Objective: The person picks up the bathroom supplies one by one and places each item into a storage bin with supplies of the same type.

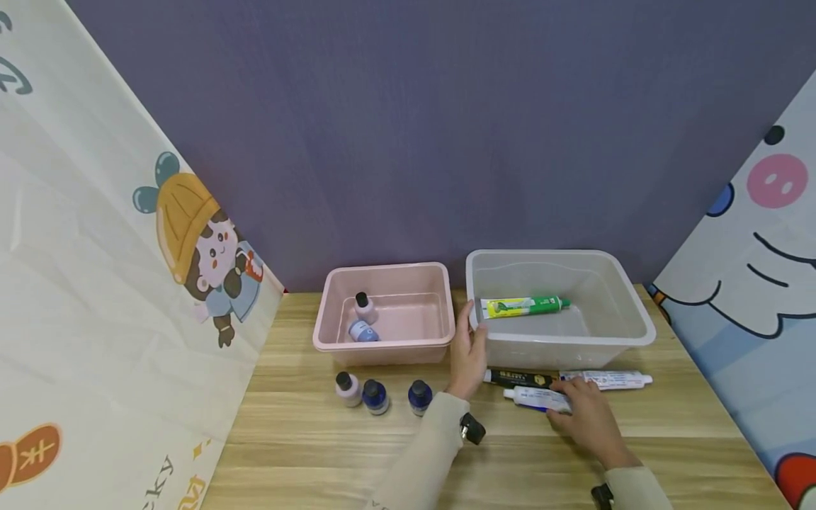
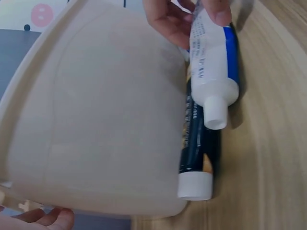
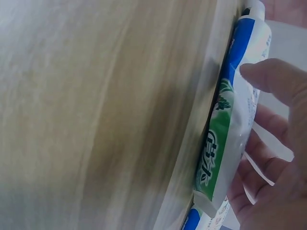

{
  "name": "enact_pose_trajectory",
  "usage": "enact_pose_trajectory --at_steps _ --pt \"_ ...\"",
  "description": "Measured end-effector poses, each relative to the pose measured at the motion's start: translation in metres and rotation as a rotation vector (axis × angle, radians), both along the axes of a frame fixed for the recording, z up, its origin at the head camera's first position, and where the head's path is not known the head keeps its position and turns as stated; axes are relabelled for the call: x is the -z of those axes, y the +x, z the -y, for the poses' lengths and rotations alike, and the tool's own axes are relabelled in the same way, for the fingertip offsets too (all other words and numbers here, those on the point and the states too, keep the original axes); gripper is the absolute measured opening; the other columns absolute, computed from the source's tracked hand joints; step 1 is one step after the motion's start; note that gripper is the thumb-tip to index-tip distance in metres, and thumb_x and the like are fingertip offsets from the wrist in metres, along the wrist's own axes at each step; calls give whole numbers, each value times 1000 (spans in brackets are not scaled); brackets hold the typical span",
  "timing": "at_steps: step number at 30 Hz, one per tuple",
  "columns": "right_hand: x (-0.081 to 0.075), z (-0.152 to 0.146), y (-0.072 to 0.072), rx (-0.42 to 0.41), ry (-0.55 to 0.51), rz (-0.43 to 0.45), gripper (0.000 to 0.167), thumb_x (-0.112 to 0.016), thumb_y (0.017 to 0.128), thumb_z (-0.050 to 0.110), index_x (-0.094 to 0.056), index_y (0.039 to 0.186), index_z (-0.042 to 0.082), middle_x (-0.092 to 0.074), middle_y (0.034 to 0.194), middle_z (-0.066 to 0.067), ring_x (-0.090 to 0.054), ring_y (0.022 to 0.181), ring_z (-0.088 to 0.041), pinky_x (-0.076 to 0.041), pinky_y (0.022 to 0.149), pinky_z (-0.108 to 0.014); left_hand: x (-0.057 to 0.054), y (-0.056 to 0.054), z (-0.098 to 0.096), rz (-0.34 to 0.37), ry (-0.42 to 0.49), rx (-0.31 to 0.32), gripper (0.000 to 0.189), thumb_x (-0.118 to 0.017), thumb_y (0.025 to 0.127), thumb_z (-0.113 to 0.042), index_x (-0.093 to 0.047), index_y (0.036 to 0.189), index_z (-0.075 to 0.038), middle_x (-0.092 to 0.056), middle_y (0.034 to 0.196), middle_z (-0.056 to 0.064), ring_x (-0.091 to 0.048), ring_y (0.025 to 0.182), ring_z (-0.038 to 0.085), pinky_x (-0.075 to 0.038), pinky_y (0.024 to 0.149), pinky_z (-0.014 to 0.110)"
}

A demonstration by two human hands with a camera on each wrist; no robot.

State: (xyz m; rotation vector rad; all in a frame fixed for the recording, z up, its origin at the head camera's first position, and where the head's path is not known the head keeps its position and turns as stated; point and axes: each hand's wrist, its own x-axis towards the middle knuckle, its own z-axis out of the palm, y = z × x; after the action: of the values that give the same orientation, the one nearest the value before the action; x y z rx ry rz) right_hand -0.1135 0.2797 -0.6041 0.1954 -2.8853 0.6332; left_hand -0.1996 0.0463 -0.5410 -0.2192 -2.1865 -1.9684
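Note:
My left hand (image 1: 468,363) grips the left front corner of a whitish plastic bin (image 1: 567,341), fingers at its rim. In that bin lies a green and yellow toothpaste tube (image 1: 524,306). My right hand (image 1: 589,419) holds a white toothpaste tube (image 1: 537,399) with blue and green markings between thumb and fingers, its cap pointing left. Just behind it, along the bin's front, lie a black toothpaste tube (image 1: 518,378) with a white cap and another white tube (image 1: 615,380). In the left wrist view the held tube (image 2: 211,62) overlaps the black tube (image 2: 194,143).
A pink bin (image 1: 382,347) stands left of the whitish one, with two small bottles inside, one upright and one lying. In front of it on the wooden table (image 1: 287,439) stand a pale bottle (image 1: 348,389) and two dark blue bottles (image 1: 375,398). A purple-grey wall rises behind.

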Motion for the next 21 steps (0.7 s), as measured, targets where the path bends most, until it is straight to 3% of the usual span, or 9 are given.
enact_pose_trajectory --at_steps 2,4,7,9,11,13,16,18,21 --pt "-1 0 0 -5 14 -8 50 -91 68 22 -73 111 5 -68 106 -15 -57 96 -35 -48 81 -55 4 -1 0 -23 14 -1 50 -48 107 -18 -39 157 -22 -52 80 3 -45 60 3 -42 58 20" --pt "0 0 0 -13 30 -24 49 -91 67 21 -72 110 6 -68 105 -14 -57 95 -35 -48 81 -55 8 -2 -1 -46 15 -6 50 -46 108 -17 -40 156 -23 -55 87 1 -49 66 6 -46 64 22" --pt "3 -1 0 -27 58 -60 48 -91 66 19 -72 108 7 -68 103 -13 -57 93 -34 -49 79 -54 13 -2 -1 -43 3 -1 50 -43 109 -20 -36 158 -29 -63 130 2 -63 102 12 -52 92 32" --pt "4 -1 -1 -38 73 -87 48 -91 65 18 -72 108 7 -67 101 -12 -57 92 -33 -49 78 -52 16 -1 -1 -25 -13 7 50 -40 110 -24 -32 159 -34 -47 157 -4 -56 128 17 -45 109 40" --pt "5 -2 -2 -48 85 -107 48 -91 64 17 -73 107 7 -67 100 -11 -56 91 -32 -49 76 -50 18 -1 -1 2 -18 16 50 -39 111 -29 -30 159 -40 -37 164 -11 -49 139 17 -40 116 44" --pt "6 -2 -3 -57 95 -123 49 -91 63 16 -73 108 7 -67 100 -10 -56 90 -31 -48 75 -49 20 -2 -1 19 -20 16 50 -39 110 -31 -29 158 -44 -42 159 -12 -55 130 17 -44 110 41" --pt "7 -2 -3 -65 108 -126 49 -90 63 16 -72 109 8 -67 100 -10 -56 90 -32 -48 74 -48 22 -2 -1 33 -26 11 50 -41 110 -33 -30 157 -47 -64 118 -6 -61 91 12 -51 84 31" --pt "7 -3 -4 -68 112 -120 50 -89 64 16 -72 110 8 -67 100 -11 -57 91 -32 -49 75 -49 23 -2 -1 40 -23 14 50 -42 110 -34 -30 156 -49 -57 88 -2 -51 70 9 -46 66 25" --pt "7 -3 -4 -74 117 -108 49 -89 65 16 -72 110 8 -67 101 -11 -57 92 -33 -49 77 -51 23 -3 0 48 -7 22 50 -44 109 -33 -31 155 -48 -48 81 2 -44 62 6 -42 59 22"
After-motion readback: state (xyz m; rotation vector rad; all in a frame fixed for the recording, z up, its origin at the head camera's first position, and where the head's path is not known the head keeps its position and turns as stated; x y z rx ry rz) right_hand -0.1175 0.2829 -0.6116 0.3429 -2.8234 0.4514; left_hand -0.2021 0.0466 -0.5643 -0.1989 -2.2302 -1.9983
